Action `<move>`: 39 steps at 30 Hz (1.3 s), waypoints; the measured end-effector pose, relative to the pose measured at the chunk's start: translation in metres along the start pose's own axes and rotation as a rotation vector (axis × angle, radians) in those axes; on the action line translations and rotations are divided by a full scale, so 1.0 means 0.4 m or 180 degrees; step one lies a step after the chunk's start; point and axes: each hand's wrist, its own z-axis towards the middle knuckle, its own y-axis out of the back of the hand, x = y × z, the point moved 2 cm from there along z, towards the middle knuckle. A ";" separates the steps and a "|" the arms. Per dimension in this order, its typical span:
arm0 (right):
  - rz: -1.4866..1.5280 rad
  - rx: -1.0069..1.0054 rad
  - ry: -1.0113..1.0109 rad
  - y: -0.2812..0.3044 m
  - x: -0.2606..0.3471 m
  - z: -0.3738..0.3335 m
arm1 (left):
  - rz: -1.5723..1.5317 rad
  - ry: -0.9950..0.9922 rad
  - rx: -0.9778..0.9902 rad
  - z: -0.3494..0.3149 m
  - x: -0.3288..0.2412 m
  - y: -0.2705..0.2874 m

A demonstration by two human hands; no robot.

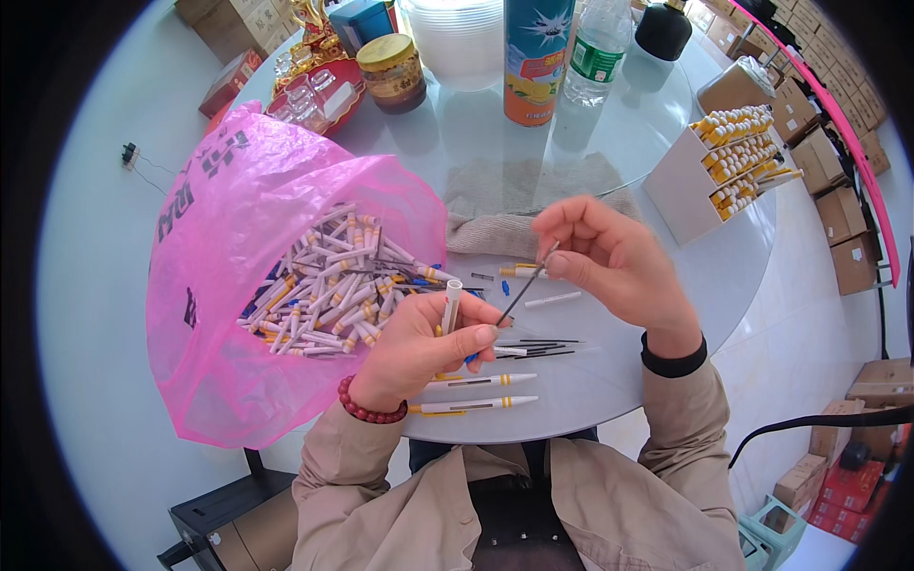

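Left of the can (538, 63) I see a jar (392, 78); right of it, a bottle (597, 59) and possibly a black dispenser (664, 34).

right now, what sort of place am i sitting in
Probably a small workshop or stockroom: pen parts in a pink bag, pens in a white box, cardboard cartons stacked at right.

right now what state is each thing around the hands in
left hand, closed around a tube
right hand, pinching a rod
tube, held, top end open
rod, slanted between both hands
pink bag, open, holding pen parts
two pens, lying side by side
jar, lid on
bottle, upright
can, upright
white box, stacked with pens
cloth, rumpled
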 end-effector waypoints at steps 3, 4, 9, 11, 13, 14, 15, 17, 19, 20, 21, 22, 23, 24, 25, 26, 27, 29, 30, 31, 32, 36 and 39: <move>0.0551 -0.0132 -0.0307 -0.024 -0.016 0.008 | -0.0015 0.0005 -0.0083 0.000 -0.013 0.002; 0.0620 -0.0038 -0.0469 -0.031 -0.022 0.008 | -0.0073 0.0012 -0.0111 0.001 -0.013 -0.001; 0.1055 0.0035 -0.0658 -0.071 -0.052 0.018 | -0.0364 -0.0003 -0.0367 0.010 -0.003 -0.006; 0.1112 -0.0112 -0.0777 -0.073 -0.057 0.017 | -0.0526 -0.0140 -0.0389 0.019 0.003 -0.005; 0.1195 -0.0217 -0.0802 -0.080 -0.062 0.016 | -0.0665 -0.0176 -0.0298 0.023 0.006 -0.001; 0.1274 -0.0233 -0.0734 -0.081 -0.063 0.016 | -0.0748 -0.0197 -0.0233 0.024 0.007 0.001; 0.1325 -0.0256 -0.0878 -0.081 -0.068 0.016 | -0.0753 -0.0184 -0.0236 0.023 0.008 0.002; 0.1502 -0.0223 -0.1009 -0.085 -0.079 0.020 | -0.0819 -0.0171 -0.0190 0.023 0.010 0.004; 0.1658 -0.0216 -0.1013 -0.087 -0.088 0.023 | -0.0722 -0.0228 -0.0179 0.024 0.011 0.005; 0.1737 -0.0212 -0.1017 -0.087 -0.091 0.023 | -0.0712 -0.0243 -0.0161 0.024 0.012 0.005; 0.1799 -0.0268 -0.0991 -0.085 -0.093 0.023 | -0.0836 -0.0227 -0.0140 0.025 0.013 0.005; 0.1862 -0.0325 -0.0964 -0.081 -0.094 0.024 | -0.0985 -0.0196 -0.0112 0.027 0.014 0.004; 0.1914 -0.0393 -0.0949 -0.077 -0.095 0.025 | -0.1133 -0.0165 -0.0083 0.028 0.015 0.004; 0.1942 -0.0490 -0.0914 -0.072 -0.095 0.026 | -0.1172 -0.0073 -0.0028 0.028 0.016 0.003; 0.1959 -0.0598 -0.0891 -0.066 -0.096 0.028 | -0.1210 0.0019 0.0029 0.027 0.018 0.003; 0.1990 -0.0688 -0.0842 -0.061 -0.096 0.030 | -0.1281 0.0083 0.0124 0.027 0.020 0.003; 0.1972 -0.0757 -0.0789 -0.056 -0.095 0.031 | -0.1264 0.0144 0.0252 0.027 0.021 0.002; 0.1948 -0.0878 -0.0669 -0.045 -0.092 0.034 | -0.1277 0.0224 0.0570 0.026 0.022 0.001; 0.1896 -0.0879 -0.0599 -0.041 -0.090 0.035 | -0.1258 0.0246 0.0672 0.025 0.021 0.002; 0.1828 -0.0902 -0.0571 -0.038 -0.087 0.035 | -0.1219 0.0286 0.0761 0.023 0.020 0.004; 0.1745 -0.0964 -0.0575 -0.035 -0.086 0.034 | -0.1188 0.0320 0.0859 0.022 0.019 0.004; 0.1526 -0.0954 -0.0577 -0.039 -0.080 0.033 | -0.1112 0.0364 0.0938 0.023 0.018 0.001; 0.1280 -0.0842 -0.0501 -0.043 -0.074 0.034 | -0.1077 0.0391 0.0917 0.021 0.015 -0.002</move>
